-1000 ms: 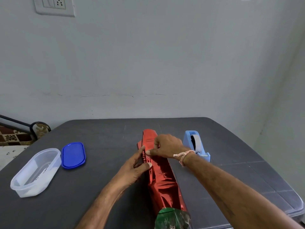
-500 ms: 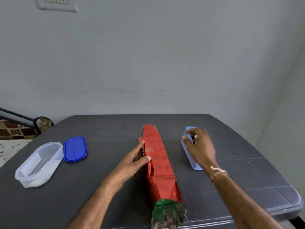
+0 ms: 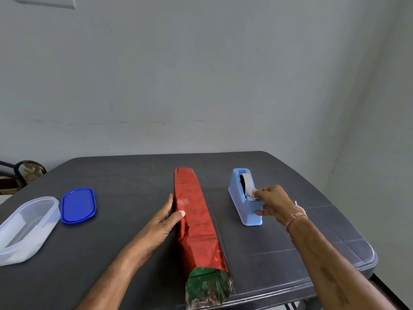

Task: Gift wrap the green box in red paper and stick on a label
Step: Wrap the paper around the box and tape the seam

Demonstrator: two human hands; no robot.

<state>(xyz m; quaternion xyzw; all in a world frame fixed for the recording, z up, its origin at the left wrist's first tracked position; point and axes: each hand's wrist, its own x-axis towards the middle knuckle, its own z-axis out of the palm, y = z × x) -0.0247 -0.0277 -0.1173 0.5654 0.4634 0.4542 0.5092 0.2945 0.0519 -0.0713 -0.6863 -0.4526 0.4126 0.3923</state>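
A long box wrapped in shiny red paper (image 3: 196, 220) lies lengthwise in the middle of the dark table (image 3: 111, 242). Its near end shows green foil (image 3: 207, 285) at the table's front edge. A strip of clear tape sits on top of the red paper. My left hand (image 3: 166, 222) rests against the box's left side, thumb on top. My right hand (image 3: 272, 202) pinches the free end of the tape at the cutter of the light blue tape dispenser (image 3: 244, 195), to the right of the box.
A blue oval lid (image 3: 78, 205) lies at the left of the table, and a clear plastic tub (image 3: 24, 229) stands beside it near the left edge. A wall rises right behind the table. The table's rounded right corner is near my right forearm.
My right hand left the top of the wrapped box, moved right to the tape dispenser and now pinches the tape end. My left hand stays on the box's left side.
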